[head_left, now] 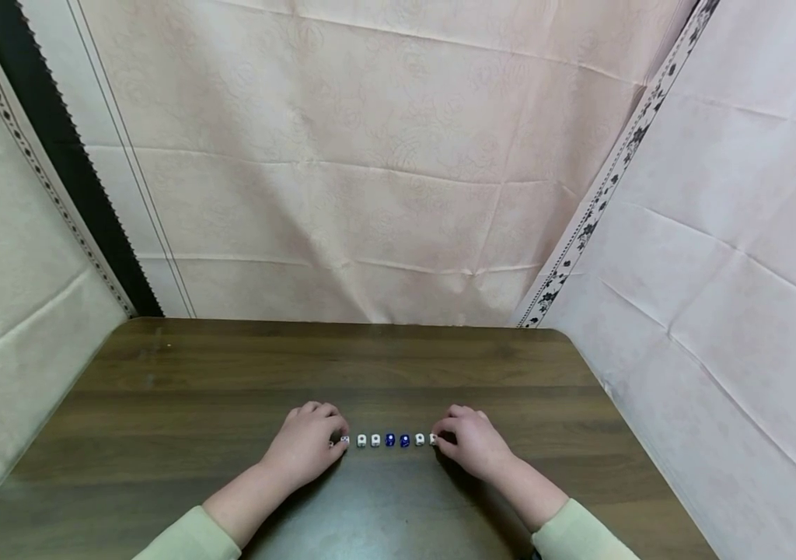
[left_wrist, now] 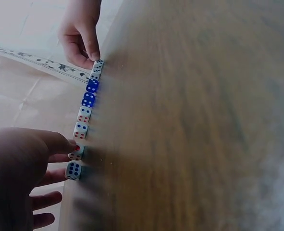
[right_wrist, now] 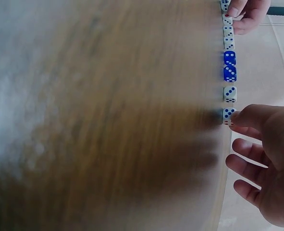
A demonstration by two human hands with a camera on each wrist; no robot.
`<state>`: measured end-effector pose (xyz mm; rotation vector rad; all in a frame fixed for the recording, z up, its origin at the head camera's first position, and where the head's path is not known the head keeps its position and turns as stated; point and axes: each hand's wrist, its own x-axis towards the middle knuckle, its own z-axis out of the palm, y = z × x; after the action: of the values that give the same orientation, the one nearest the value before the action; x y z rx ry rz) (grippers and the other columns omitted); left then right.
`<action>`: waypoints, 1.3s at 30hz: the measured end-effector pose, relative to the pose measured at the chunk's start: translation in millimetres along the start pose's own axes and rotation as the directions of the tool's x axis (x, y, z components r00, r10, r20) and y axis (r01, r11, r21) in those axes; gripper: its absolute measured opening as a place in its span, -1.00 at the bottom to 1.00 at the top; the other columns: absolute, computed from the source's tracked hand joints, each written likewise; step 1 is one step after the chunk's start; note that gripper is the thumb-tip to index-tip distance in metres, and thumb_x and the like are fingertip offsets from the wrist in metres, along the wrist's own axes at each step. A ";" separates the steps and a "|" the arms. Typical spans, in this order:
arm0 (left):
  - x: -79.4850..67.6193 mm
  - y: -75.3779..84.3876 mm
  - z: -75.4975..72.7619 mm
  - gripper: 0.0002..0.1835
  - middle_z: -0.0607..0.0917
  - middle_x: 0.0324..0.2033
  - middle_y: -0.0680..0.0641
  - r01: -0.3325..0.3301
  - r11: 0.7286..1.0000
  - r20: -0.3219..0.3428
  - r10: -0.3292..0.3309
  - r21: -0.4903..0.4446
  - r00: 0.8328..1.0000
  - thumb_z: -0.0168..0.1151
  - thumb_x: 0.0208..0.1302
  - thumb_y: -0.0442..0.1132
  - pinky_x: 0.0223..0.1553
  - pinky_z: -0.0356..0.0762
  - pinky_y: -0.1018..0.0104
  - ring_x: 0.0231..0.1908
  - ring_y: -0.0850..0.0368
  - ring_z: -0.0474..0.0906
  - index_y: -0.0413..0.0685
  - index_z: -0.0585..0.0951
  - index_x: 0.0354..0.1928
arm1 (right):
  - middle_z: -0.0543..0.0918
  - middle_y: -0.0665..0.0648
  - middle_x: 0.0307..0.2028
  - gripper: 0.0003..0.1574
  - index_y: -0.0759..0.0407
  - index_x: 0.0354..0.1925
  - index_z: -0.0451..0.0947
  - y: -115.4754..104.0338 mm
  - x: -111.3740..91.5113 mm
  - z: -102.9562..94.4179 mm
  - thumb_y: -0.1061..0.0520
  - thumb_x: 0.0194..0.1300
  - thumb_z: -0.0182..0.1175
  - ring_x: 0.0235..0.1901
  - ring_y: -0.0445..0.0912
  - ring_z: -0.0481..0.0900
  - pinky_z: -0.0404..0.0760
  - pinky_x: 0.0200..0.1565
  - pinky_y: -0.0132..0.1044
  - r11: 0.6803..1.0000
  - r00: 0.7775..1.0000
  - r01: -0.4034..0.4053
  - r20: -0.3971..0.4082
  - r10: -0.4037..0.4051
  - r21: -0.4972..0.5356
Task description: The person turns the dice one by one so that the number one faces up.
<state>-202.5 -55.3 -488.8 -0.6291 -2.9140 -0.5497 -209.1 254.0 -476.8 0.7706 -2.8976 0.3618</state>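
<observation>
A single row of small dice runs left to right across the table, two blue ones in its middle and white ones on both sides. My left hand (head_left: pixel 305 443) is at the row's left part, where thumb and index finger pinch a white die with a red pip (left_wrist: pixel 76 152). Just outside that hold sits the leftmost white die (left_wrist: pixel 74 171), close by the other fingers. At the opposite end my right hand (head_left: pixel 471 445) pinches the last white die (right_wrist: pixel 228 116) between thumb and index finger. Between the hands lie a blue die (head_left: pixel 389 440), another blue die (head_left: pixel 405 440) and several white dice.
The brown wooden table (head_left: pixel 342 358) has rounded far corners. Pale cloth (head_left: pixel 370 155) hangs behind it, with more white cloth (head_left: pixel 741 233) along the right side and pale cloth (head_left: pixel 13 295) at the left.
</observation>
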 end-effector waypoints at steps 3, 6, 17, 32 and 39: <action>-0.8 0.5 -0.4 -0.93 0.63 -0.10 0.08 -0.005 1.000 -0.002 0.005 -0.004 1.000 0.41 0.22 -0.04 0.16 0.35 -0.14 0.09 -0.09 0.48 0.26 0.68 -0.34 | 0.54 -0.10 -0.33 -0.95 -0.01 -0.29 0.73 0.4 -0.2 0.2 0.09 0.26 0.34 -0.27 -0.19 0.51 0.44 -0.17 -0.13 1.000 1.000 -0.001 0.004 0.001 0.001; -1.3 1.0 -1.1 -0.93 0.63 -0.10 0.07 -0.009 1.000 -0.003 0.009 -0.006 1.000 0.41 0.22 -0.04 0.16 0.35 -0.15 0.09 -0.09 0.48 0.26 0.69 -0.34 | 0.54 -0.11 -0.33 -0.95 -0.02 -0.29 0.73 0.8 -0.2 0.5 0.09 0.26 0.33 -0.27 -0.19 0.51 0.44 -0.17 -0.14 1.000 1.000 -0.003 0.007 0.003 0.000; -1.2 1.3 -1.1 -0.92 0.64 -0.11 0.07 -0.007 1.000 0.004 0.007 -0.011 1.000 0.41 0.22 -0.05 0.17 0.35 -0.15 0.08 -0.09 0.48 0.26 0.67 -0.36 | 0.55 -0.12 -0.32 -0.94 -0.02 -0.28 0.74 1.1 0.1 1.6 0.07 0.26 0.35 -0.26 -0.19 0.54 0.45 -0.16 -0.14 1.000 1.000 0.000 -0.002 0.000 -0.012; -0.5 2.0 -1.4 -0.92 0.64 -0.07 0.05 0.000 1.000 0.023 0.000 -0.015 1.000 0.39 0.24 -0.06 0.17 0.34 -0.16 0.10 -0.10 0.47 0.26 0.66 -0.36 | 0.55 -0.13 -0.33 -0.93 0.00 -0.29 0.74 1.9 -0.4 1.8 0.07 0.26 0.34 -0.28 -0.20 0.53 0.44 -0.19 -0.16 1.000 1.000 0.017 -0.014 -0.017 -0.012; -0.5 3.2 -3.5 -0.96 0.63 -0.08 0.05 0.017 1.000 0.030 -0.017 -0.008 0.999 0.35 0.27 -0.05 0.18 0.34 -0.15 0.10 -0.09 0.47 0.24 0.71 -0.32 | 0.54 -0.13 -0.34 -0.93 0.00 -0.29 0.74 2.1 -0.3 1.7 0.07 0.27 0.33 -0.30 -0.21 0.52 0.43 -0.20 -0.17 1.000 1.000 0.018 -0.013 -0.019 -0.018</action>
<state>-200.6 -54.0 -484.6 -0.6194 -2.9497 -0.5590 -210.0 255.4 -478.9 0.7887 -2.8758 0.3371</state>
